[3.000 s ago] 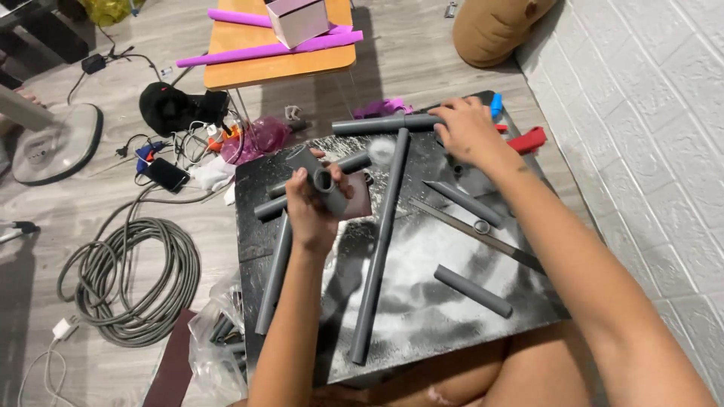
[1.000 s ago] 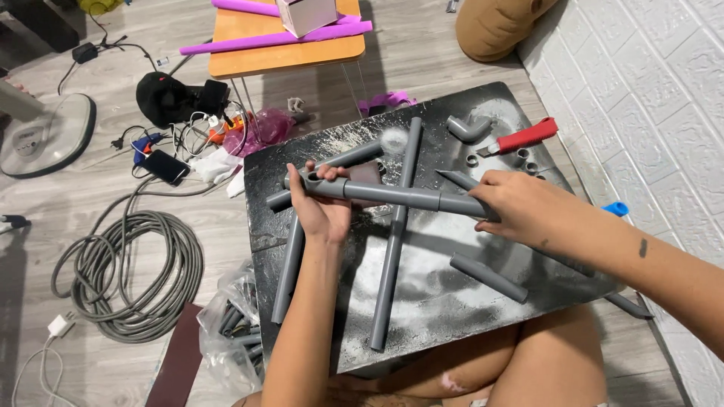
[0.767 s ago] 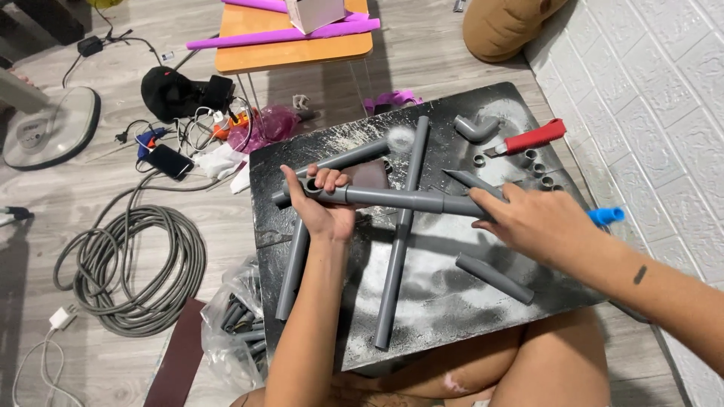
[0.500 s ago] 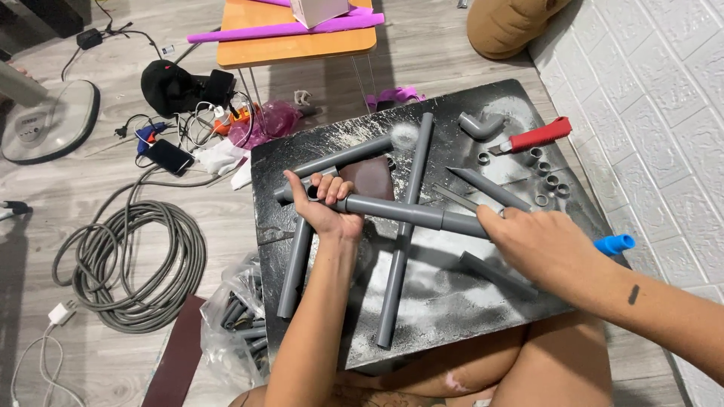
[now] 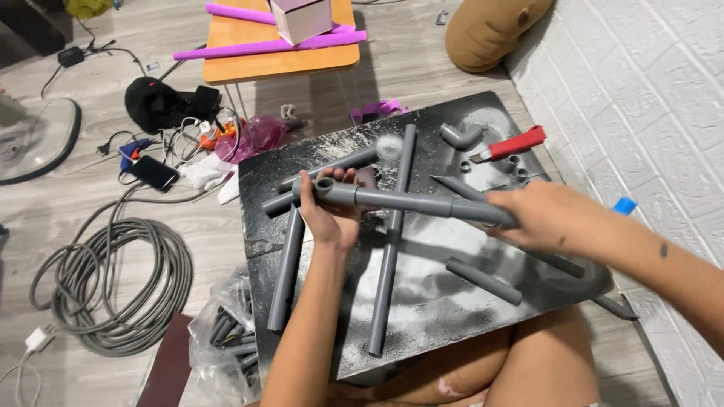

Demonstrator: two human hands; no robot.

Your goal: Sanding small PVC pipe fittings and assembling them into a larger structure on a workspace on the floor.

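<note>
Both hands on one grey pipe assembly point(image 5: 407, 202), held just above the black board point(image 5: 483, 316), running roughly left to right across its middle.

Left hand point(image 5: 328, 215): fingers curled around the fitting end of the assembly, near the board's left edge. Closed grip, thumb side toward the camera.

Right hand point(image 5: 539, 218): fingers wrapped shut over the assembly's other end, toward the board's right edge. Hand covers the pipe tip, so I can't tell how the end finishes there.

On the board under the assembly:
- long pipe point(image 5: 392, 241) lying far edge to near edge, close to centre, crossing beneath the held piece
- second pipe point(image 5: 288, 267) along the left edge, its near end close to the near-left corner
- angled pipe point(image 5: 332, 169) at the far-left part
- short stub point(image 5: 483, 280) right of centre, apart from the rest
- grey elbow point(image 5: 460, 136) and red-handled cutter point(image 5: 516, 143) near the far-right corner, with small ring fittings point(image 5: 516, 166) just beside them

Open room: bare dusty patch between the long pipe and the short stub, reaching to the near edge. Left edge is crowded.

Off the board: coiled grey hose point(image 5: 105, 286) on the floor well to the left, bag of pipe offcuts point(image 5: 226, 339) touching the near-left corner, white brick wall point(image 5: 648, 98) close along the right edge.
</note>
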